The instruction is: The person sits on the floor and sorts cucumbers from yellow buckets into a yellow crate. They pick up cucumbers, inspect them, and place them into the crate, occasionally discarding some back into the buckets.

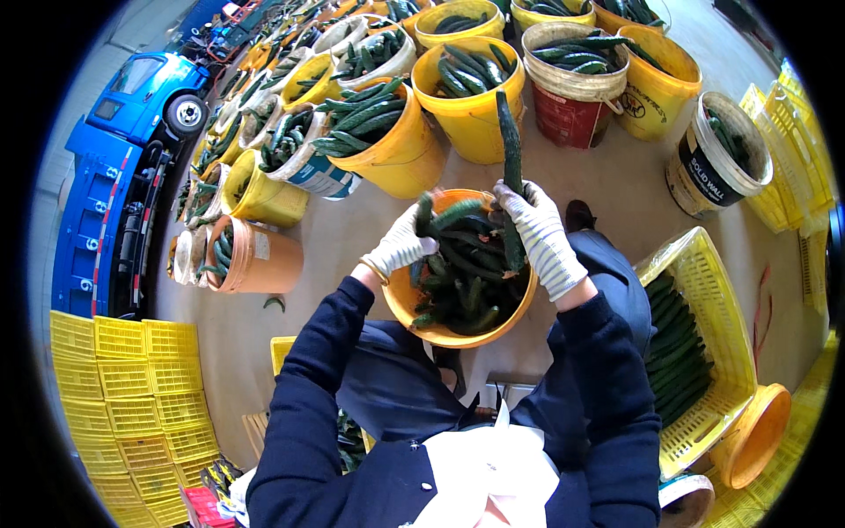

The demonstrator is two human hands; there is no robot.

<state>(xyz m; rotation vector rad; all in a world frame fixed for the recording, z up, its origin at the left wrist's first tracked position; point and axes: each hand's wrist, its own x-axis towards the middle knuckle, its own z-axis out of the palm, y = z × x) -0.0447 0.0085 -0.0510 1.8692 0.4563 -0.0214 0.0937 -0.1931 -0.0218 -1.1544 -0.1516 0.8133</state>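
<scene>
Floor [638,187] opens right of bucket [471,338]; right grip [538,232] closed round long cucumber [510,145] — axis fore-and-aft, pointing away; left grip [399,245] closed on another cucumber [424,214].

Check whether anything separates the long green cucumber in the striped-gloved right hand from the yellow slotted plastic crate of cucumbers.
The right leg in dark trousers lies between the right hand, with its cucumber, and the crate; whether its height obstructs is unclear.

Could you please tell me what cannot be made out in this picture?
In the head view:
Bottom of the orange bucket: hidden by piled cucumbers.
Palm of the right hand: hidden by its back.
Lower-right white bucket: cut off by lower edge.
</scene>
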